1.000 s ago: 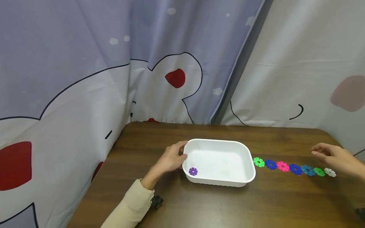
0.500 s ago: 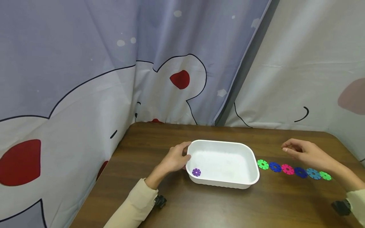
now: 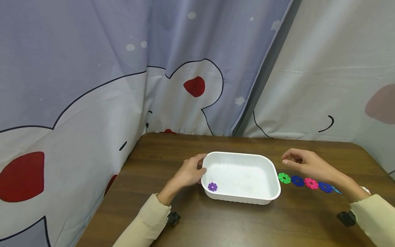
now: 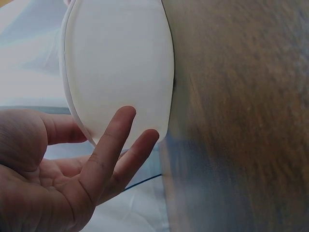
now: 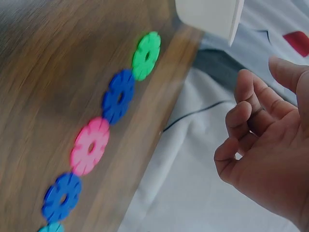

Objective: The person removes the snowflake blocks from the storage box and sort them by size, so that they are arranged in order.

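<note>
Head view, near to far. Left hand [image 3: 187,173], cream sleeve, at tray's 9 o'clock end: fingers straight/relaxed against outer wall of white tray [image 3: 243,197], thumb at rim; left-wrist cam confirms flat contact, no curl round it. Tray sits mid-table on brown table [image 3: 216,226]. Purple disc [image 3: 212,186] lies inside tray, near-left corner, approx. 8 o'clock. Row of flat discs runs from tray's 3 o'clock side: green disc [image 3: 284,178] just beside tray, then blue disc [image 3: 297,180], pink disc [image 3: 311,183], second blue disc [image 3: 325,187]; rest hidden by forearm. Right hand [image 3: 303,164] hovers above row, approx. 12 o'clock of green/blue discs; fingers loosely curled, holding nothing. Curtain [image 3: 92,68] behind.
</note>
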{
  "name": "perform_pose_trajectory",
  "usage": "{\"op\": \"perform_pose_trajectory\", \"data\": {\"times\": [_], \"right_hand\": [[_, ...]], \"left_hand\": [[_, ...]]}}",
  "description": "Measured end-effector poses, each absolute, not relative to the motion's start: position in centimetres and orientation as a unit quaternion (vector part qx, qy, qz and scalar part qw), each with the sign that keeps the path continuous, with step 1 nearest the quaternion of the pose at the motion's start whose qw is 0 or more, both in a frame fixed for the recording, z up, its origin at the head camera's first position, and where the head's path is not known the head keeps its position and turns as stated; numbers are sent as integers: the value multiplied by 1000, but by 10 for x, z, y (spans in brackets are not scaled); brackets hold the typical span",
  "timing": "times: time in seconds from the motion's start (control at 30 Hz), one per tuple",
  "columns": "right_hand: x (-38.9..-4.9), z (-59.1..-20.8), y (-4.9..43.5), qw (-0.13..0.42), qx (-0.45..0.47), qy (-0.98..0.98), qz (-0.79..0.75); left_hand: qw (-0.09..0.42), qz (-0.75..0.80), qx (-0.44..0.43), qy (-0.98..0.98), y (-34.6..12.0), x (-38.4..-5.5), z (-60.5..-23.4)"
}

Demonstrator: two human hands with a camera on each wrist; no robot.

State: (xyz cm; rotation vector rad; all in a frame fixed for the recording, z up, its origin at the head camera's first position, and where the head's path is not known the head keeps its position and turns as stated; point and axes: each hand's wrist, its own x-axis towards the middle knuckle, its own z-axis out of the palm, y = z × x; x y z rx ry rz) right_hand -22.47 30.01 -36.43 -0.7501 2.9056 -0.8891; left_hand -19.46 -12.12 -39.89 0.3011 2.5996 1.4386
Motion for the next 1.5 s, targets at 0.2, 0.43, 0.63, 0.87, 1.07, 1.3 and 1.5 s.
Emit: {"op": "perform_pose_trajectory", "data": {"times": [0.2, 0.43, 0.63, 0.87, 1.07, 1.3, 1.5], "right_hand": [[-226, -365, 270, 10, -260, 917, -301], [-226, -372, 242, 13, -291, 907, -303], [-225, -385, 220, 19, -326, 893, -311], [-224, -395, 188, 9, -389, 871, -298], [-221, -403, 158, 36, -408, 870, -275], [-219, -414, 125, 58, -434, 864, -249], [-218, -417, 103, 70, -439, 870, -215]], "left_hand": [[77, 480, 97, 868, -122, -194, -397], [79, 488, 99, 863, -121, -193, -397], [79, 488, 98, 864, -120, -193, -398], [74, 488, 104, 864, -121, -192, -397], [72, 483, 103, 866, -121, -193, -398], [72, 486, 106, 865, -122, -192, -400], [70, 482, 108, 866, -123, -192, -399]]}}
